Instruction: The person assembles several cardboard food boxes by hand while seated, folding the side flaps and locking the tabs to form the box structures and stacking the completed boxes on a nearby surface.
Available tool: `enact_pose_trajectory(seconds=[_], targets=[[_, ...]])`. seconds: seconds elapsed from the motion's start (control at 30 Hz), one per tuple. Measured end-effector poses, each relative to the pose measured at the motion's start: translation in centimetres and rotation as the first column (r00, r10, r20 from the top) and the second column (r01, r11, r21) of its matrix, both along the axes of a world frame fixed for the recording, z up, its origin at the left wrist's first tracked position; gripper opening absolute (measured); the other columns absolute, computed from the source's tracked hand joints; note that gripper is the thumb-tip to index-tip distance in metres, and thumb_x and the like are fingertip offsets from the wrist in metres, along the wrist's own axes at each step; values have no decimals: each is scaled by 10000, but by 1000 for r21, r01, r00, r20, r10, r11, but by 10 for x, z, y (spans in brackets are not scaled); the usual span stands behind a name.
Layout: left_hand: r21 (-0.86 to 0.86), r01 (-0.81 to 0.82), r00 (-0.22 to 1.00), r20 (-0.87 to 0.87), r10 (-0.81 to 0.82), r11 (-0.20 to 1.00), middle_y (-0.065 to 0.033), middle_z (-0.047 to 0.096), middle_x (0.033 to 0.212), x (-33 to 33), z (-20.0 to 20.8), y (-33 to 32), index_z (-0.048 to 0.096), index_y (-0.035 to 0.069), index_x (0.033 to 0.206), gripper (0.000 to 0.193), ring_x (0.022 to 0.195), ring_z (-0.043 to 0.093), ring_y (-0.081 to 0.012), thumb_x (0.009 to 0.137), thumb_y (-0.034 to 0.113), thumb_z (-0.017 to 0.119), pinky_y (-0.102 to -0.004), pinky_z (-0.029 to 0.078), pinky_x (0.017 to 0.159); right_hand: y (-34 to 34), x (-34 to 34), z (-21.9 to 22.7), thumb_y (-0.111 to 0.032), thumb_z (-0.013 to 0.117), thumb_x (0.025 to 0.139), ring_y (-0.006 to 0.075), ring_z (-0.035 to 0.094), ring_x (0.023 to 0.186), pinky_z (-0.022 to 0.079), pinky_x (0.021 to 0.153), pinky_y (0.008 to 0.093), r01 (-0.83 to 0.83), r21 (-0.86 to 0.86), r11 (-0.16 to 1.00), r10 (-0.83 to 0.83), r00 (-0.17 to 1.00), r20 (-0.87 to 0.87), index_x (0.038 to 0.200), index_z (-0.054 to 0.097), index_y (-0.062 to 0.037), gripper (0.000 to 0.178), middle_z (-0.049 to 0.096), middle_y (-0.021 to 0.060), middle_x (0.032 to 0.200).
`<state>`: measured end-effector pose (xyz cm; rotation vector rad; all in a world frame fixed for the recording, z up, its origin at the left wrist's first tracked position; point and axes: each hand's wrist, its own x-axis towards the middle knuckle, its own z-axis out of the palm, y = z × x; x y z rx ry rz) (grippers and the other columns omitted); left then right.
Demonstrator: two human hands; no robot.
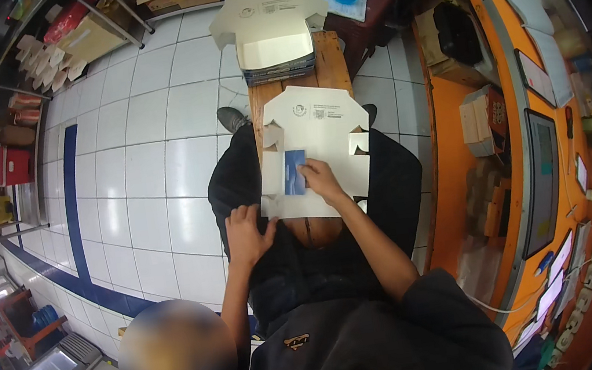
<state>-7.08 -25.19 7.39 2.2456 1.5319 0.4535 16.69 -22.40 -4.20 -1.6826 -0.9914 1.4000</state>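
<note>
While the person is sitting astride a long, narrow brown wooden bench [330, 55] that is running from near to far over the white tiled floor [139, 167], box work is going on across its near end. Right of the bench an orange counter [456, 165] is curving along the scene, carrying dark flat screens and small devices.

At the far end of the bench a stack of flat white die-cut cardboard box blanks [272, 36] is waiting, none of them folded as far as the view shows.

Nearer, one flat white cardboard box blank [316, 134] is lying unfolded on the bench, its flaps spread out and not yet raised; judging from that, the folding is only beginning and nearly all of it is left.

The left hand [246, 232] is resting at the near left corner of this blank, fingers spread and loosely open, touching its edge and gripping nothing.

The right hand [323, 180] is lying on the near middle of the blank, fingers curled down and pressing a small blue rectangular card [294, 172] against the cardboard; whether they are pinching it cannot be told.
</note>
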Motion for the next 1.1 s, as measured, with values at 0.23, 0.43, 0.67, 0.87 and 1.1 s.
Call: enact_pose_trajectory(seconds=[0.23, 0.43, 0.67, 0.87, 1.1], targets=[[-18, 122, 970, 216, -116, 992, -200, 621, 789, 28, -15, -26, 660, 1, 902, 60, 800, 639, -414, 889, 57, 676, -518, 503, 749, -17, -9, 32, -158, 600, 1044, 89, 641, 784, 570, 687, 290, 201, -33, 979, -196, 886, -421, 1068, 701, 7, 194, 675, 12, 892], [12, 197, 976, 89, -197, 980, -178, 685, 851, 61, -20, -14, 632, 15, 842, 47, 776, 668, -387, 858, 37, 670, -476, 535, 680, -35, -18, 28, -206, 628, 1030, 92, 547, 609, 476, 554, 295, 138, 179, 974, -125, 989, -83, 947, 696, 22, 252, 594, 14, 651], [36, -29, 982, 190, 21, 999, -182, 687, 787, 65, -17, 5, 655, 7, 800, 119, 726, 682, -378, 910, 49, 637, -472, 543, 663, -43, -38, 34, -155, 610, 1052, 91, 613, 775, 559, 682, 275, 27, 170, 985, -17, 998, -63, 1055, 670, 22, 187, 629, 5, 843], [-261, -69, 884, 431, 180, 963, -225, 687, 755, 40, -20, 36, 672, -30, 786, 318, 684, 682, -423, 992, 206, 618, -486, 536, 644, -58, -33, 40, -63, 676, 974, 178, 717, 990, 591, 847, 298, -52, 288, 956, 62, 998, -26, 1249, 648, 39, 295, 735, 123, 1097], [-121, -433, 882, -262, 392, 893, -303, 722, 837, 55, 5, 78, 744, -36, 820, 571, 819, 735, -469, 898, 526, 680, -524, 601, 746, -69, -37, 69, -47, 650, 946, 175, 758, 908, 602, 800, 307, 76, 324, 943, -97, 994, 52, 1151, 669, 47, 226, 776, 157, 964]])
